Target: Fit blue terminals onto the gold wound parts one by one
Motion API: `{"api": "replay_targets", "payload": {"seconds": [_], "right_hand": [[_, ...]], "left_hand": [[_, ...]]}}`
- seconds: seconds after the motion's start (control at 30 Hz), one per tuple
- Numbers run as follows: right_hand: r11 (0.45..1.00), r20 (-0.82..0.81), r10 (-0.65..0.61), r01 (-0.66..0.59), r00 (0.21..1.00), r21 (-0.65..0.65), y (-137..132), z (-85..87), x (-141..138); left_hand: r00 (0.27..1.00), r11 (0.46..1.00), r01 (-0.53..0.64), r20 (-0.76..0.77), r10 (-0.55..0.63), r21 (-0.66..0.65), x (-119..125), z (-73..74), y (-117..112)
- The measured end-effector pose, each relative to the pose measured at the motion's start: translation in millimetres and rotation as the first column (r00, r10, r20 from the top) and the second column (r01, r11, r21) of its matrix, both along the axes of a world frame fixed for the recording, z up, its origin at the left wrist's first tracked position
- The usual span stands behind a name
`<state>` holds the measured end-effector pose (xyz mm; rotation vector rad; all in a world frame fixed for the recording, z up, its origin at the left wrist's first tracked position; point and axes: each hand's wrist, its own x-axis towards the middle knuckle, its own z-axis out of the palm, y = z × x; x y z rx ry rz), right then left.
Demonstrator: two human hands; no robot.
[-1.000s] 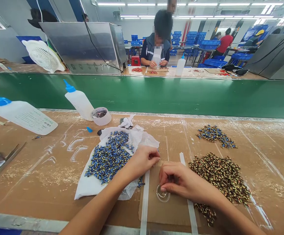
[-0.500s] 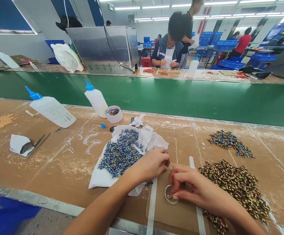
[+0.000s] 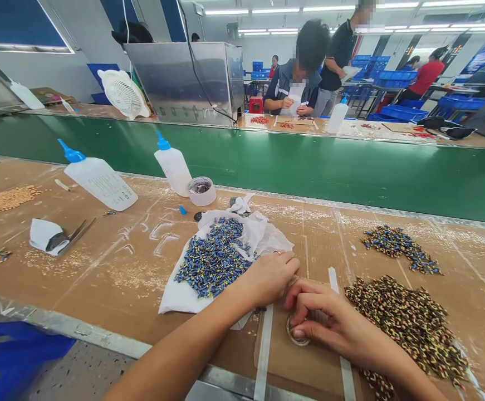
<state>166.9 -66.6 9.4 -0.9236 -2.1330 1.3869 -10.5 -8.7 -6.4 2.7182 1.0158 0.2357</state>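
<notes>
My left hand (image 3: 276, 274) is closed, its fingers curled down beside the pile of small blue-and-yellow pieces (image 3: 211, 259); whatever its fingertips pinch is hidden. Close by, my right hand (image 3: 323, 313) has thumb and forefinger pinched together over a small clear round dish (image 3: 298, 341). What sits between those fingers is too small to make out. The dish stands on a cardboard sheet (image 3: 304, 367) edged with white tape strips. White cloth (image 3: 173, 303) lies under the blue-and-yellow pile. To the right of my right hand spreads a big heap of dark-and-yellow pieces (image 3: 409, 326).
Two white squeeze bottles with blue tips, one leaning (image 3: 102, 184) and one nearer the middle (image 3: 174, 170), stand at the back beside a tape roll (image 3: 201, 192). Tweezers (image 3: 77, 236) lie left. Across the green belt (image 3: 267, 153), a person (image 3: 296, 83) sits working.
The view has shifted, so the table appears slightly to the right. A thin stick seen between my right finger and thumb no longer shows. My left hand's fingertips now sit nearer my right hand.
</notes>
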Motion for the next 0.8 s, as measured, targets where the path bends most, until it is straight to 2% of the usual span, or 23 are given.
{"api": "replay_targets", "payload": {"seconds": [0.13,0.27,0.4,0.6,0.8], "right_hand": [[0.997,0.030,-0.004,0.001,1.000,0.079,0,0.2,-3],[0.987,0.135,-0.028,0.006,0.990,0.161,3,1.7,1],[0.991,0.154,-0.011,-0.010,0.988,0.136,3,2.1,7],[0.998,0.099,0.036,-0.041,0.994,0.047,1,-4.8,4],[1.000,-0.001,-0.023,0.023,1.000,-0.008,5,-6.2,3]], "left_hand": [[0.964,0.979,-0.105,0.224,0.143,-0.175,-4,2.7,3],[0.860,0.905,-0.092,0.425,0.282,-0.415,-5,-0.8,7],[0.796,0.790,-0.068,0.445,0.411,-0.609,-2,-8.1,9],[0.779,0.773,-0.006,0.481,0.402,-0.634,0,-10.6,8],[0.720,0.581,0.069,0.444,0.533,-0.811,1,-8.6,9]]}}
